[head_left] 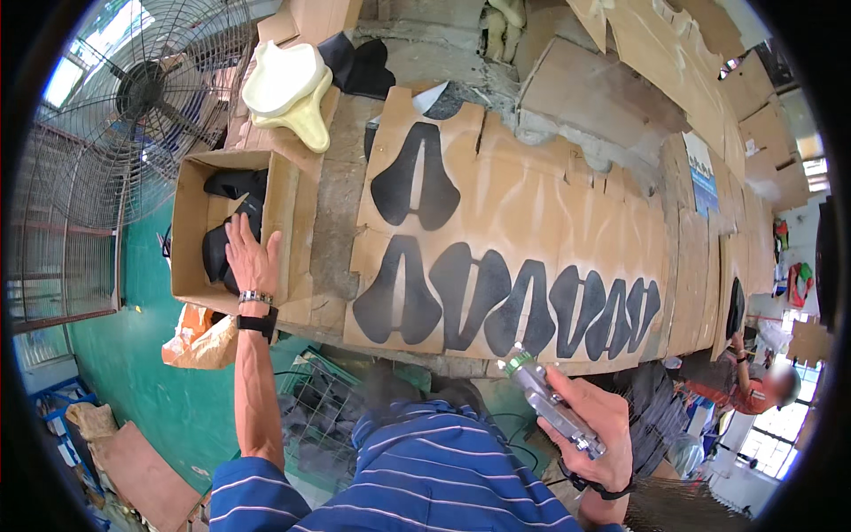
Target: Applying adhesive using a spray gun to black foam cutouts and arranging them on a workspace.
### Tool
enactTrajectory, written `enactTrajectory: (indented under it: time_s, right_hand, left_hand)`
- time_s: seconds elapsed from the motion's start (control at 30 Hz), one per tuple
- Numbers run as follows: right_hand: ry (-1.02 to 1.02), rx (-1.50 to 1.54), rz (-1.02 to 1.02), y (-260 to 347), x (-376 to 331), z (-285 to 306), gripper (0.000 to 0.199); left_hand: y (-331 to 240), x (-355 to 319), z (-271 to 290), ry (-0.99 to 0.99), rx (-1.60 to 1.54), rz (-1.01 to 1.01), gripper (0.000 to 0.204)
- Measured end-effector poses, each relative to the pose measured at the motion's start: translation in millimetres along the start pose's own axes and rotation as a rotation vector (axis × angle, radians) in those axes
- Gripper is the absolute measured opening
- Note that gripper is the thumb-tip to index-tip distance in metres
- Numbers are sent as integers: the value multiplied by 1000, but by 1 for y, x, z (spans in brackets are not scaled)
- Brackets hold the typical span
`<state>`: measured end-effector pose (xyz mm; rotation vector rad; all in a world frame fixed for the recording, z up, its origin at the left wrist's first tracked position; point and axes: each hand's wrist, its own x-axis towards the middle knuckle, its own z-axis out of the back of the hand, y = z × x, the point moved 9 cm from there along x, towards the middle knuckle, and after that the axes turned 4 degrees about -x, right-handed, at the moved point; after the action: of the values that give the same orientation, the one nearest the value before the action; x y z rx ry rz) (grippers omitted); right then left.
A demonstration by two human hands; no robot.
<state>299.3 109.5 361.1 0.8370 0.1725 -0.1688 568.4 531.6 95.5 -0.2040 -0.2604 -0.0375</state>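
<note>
My left hand (252, 254) reaches over a cardboard box (288, 213), fingers stretched out and thumb apart. Beneath the fingertips lie black curved pieces (238, 183); whether they touch is hard to make out. My right hand (598, 421) is closed round a metal spray gun (545, 399) with a green ring near its nozzle, held in front of the bench. Several flat black saddle-shaped pieces, each with a long slot, lie on a cardboard sheet (523, 213): one piece (416, 177) at the back, the others, such as this piece (397, 291), in a row along the front.
A large wire fan (146, 89) stands at the far left. Beside it rest cream saddle-shaped forms (285, 84) and black pieces (357, 64). A wire crate (324, 417) with dark scraps sits below the bench. Another person (753, 390) works at the right.
</note>
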Motion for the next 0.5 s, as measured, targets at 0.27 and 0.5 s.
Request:
enactTrajectory:
  time_s: [0.27, 0.5]
  right_hand:
    - [-42, 9, -15, 11, 8, 1, 57]
    - [9, -19, -4, 8, 1, 4, 57]
  left_hand:
    - [11, -3, -14, 55, -281, 95, 69]
    - [7, -2, -13, 87, -308, 129, 68]
